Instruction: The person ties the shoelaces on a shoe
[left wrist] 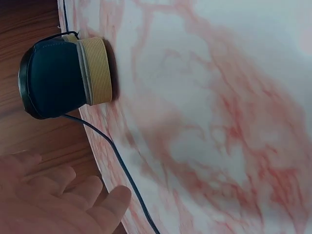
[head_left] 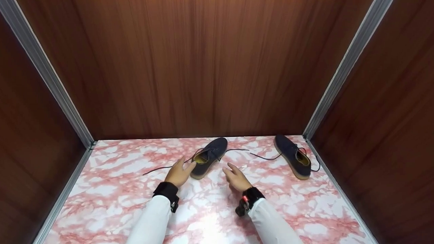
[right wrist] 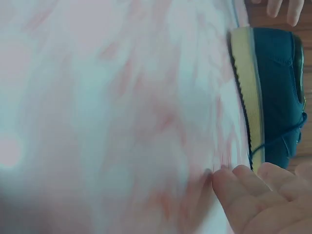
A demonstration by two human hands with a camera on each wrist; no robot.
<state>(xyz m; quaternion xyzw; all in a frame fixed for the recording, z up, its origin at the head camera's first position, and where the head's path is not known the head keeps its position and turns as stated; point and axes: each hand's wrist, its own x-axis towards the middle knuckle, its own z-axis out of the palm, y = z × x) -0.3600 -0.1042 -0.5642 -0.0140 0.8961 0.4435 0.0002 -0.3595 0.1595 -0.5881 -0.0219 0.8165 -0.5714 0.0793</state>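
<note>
A dark navy shoe (head_left: 213,150) with a tan sole stands near the back of the table, toe pointing away and laces loose to both sides. Beside its heel, on the left, my left hand (head_left: 178,173) reaches with fingers extended and holds nothing. My right hand (head_left: 237,178) hovers to the right of the same shoe, fingers relaxed and empty. In the left wrist view the shoe's heel (left wrist: 58,78) shows beyond the fingers, with a lace (left wrist: 117,151) trailing past them. The right wrist view shows the shoe's side (right wrist: 275,87) near the right fingertips.
The matching navy shoe (head_left: 292,156) stands at the back right, its laces spread to both sides. A red-and-white marbled tabletop (head_left: 129,200) lies beneath everything. Brown wood-grain panels (head_left: 190,67) with grey metal edge strips (head_left: 342,74) enclose the back and sides.
</note>
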